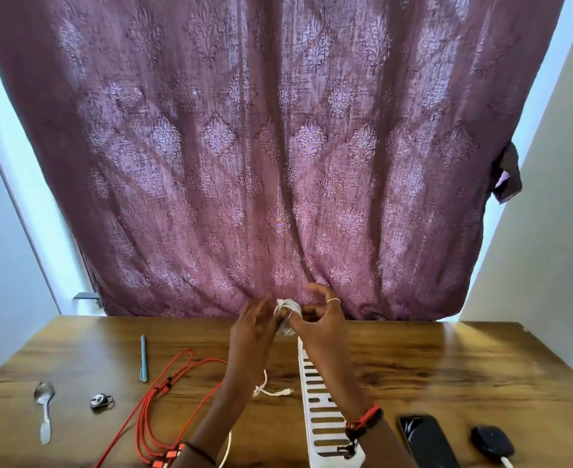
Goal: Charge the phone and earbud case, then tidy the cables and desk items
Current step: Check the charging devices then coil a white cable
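Observation:
Above the middle of the wooden desk (447, 366) both my hands hold a small coil of white cable (287, 309). My right hand (319, 329) pinches the coil from the right, and my left hand (253, 327) holds it from the left with curled fingers. The cable's loose end with its plug (278, 392) lies on the desk below. A red cable (163, 393) lies in loops at the left. The black phone (425, 440) and the dark earbud case (491, 442) lie at the front right, with a white plug at the case's near end.
A white slotted tray (315, 410) runs from the middle toward the front edge under my right forearm. A blue pen (143, 359), a metal spoon (44, 410) and a small dark object (101, 401) lie at the left. A purple curtain (278, 146) hangs behind the desk.

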